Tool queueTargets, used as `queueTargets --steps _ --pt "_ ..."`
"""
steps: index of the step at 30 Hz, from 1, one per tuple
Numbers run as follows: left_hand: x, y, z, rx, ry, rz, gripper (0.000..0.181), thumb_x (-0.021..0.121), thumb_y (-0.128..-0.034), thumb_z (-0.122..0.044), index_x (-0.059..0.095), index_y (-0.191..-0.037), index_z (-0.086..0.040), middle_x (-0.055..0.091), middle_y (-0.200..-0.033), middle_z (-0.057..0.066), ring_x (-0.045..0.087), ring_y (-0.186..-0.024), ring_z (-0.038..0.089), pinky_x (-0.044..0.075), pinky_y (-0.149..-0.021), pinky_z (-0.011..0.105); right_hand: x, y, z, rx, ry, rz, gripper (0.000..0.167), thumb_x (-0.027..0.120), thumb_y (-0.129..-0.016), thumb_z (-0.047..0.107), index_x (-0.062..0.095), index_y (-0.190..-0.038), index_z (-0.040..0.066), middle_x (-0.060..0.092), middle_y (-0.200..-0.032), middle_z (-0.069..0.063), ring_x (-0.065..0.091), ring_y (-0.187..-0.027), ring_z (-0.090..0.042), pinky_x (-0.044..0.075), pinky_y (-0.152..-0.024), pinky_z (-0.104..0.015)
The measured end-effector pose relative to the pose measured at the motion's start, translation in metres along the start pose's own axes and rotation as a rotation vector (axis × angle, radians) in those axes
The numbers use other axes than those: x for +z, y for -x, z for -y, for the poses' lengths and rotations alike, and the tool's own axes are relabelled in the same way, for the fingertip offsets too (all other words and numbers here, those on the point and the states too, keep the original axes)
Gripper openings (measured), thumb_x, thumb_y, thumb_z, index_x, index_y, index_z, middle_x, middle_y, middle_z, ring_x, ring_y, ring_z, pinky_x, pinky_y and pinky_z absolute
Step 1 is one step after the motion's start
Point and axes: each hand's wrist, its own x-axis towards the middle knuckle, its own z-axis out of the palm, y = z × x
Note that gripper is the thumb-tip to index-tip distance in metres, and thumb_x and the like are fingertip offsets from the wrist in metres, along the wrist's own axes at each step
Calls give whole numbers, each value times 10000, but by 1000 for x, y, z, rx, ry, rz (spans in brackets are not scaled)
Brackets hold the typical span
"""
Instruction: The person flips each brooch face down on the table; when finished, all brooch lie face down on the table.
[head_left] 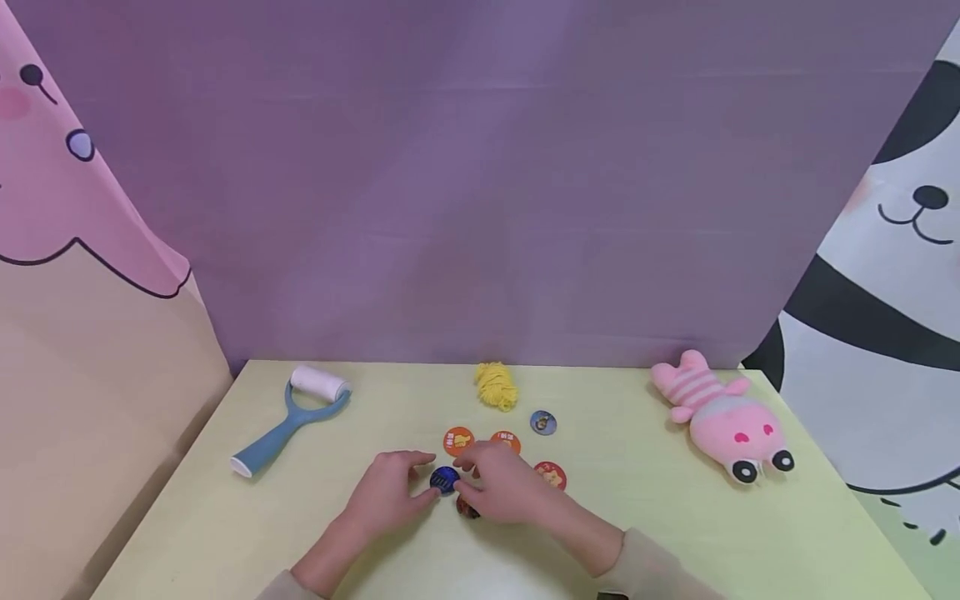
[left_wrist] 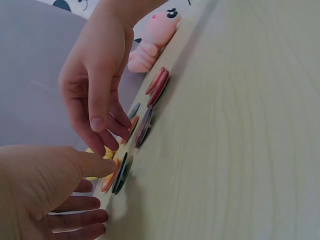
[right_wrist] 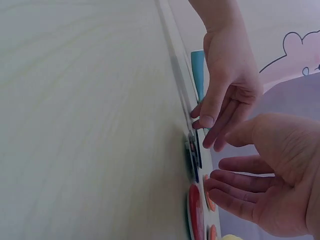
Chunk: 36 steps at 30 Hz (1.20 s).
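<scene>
On the table between the two hands lies a round dark-blue disc [head_left: 444, 479]. My left hand [head_left: 384, 493] is at its left, thumb and fingers spread, the thumb tip by its lower edge. My right hand [head_left: 501, 485] is at its right, palm down, fingertips near its edge and partly over a dark reddish-brown disc [head_left: 467, 507]. In the left wrist view the left hand [left_wrist: 45, 185] holds nothing, fingers extended. The right wrist view shows the right hand [right_wrist: 280, 175] with relaxed, empty fingers. Whether any fingertip touches the blue disc, I cannot tell.
Behind the hands lie two orange discs [head_left: 457, 440], a blue-grey disc [head_left: 543, 422] and yellow yarn [head_left: 496, 386]. A red disc [head_left: 551, 474] is beside the right wrist. A blue-handled roller [head_left: 273, 442] lies left, a pink plush toy [head_left: 731, 425] right.
</scene>
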Motion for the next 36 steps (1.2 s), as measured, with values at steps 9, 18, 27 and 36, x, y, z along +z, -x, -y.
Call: queueTargets --steps 9,18,27,36 --pt "5 -1 0 19 -31 -2 197 909 -821 -156 818 -988 -105 738 -859 -20 562 -795 98 481 -704 256 13 -9 4 -24 82 -9 180 790 -958 218 786 -1070 77 766 -990 10 639 -881 -60 558 -788 -205" --pt "5 -1 2 47 3 1 100 899 -835 -115 834 -910 -127 768 -839 -44 560 -767 66 476 -699 227 18 -15 7 -21 68 -36 161 830 -905 173 791 -1030 78 768 -979 -12 641 -892 -86 556 -777 -214" --pt "3 -1 0 102 129 -58 40 813 -933 -88 820 -937 -49 823 -883 44 771 -798 109 618 -726 223 10 -17 0 -6 -89 -33 94 791 -914 42 819 -998 70 778 -865 16 632 -775 -19 547 -734 -189" --pt "0 -2 -7 96 222 -218 74 793 -932 -18 825 -973 -70 829 -891 52 794 -784 125 613 -700 160 1 -19 -5 -24 -160 -116 61 769 -967 89 826 -983 74 784 -852 9 662 -736 1 567 -689 -168"
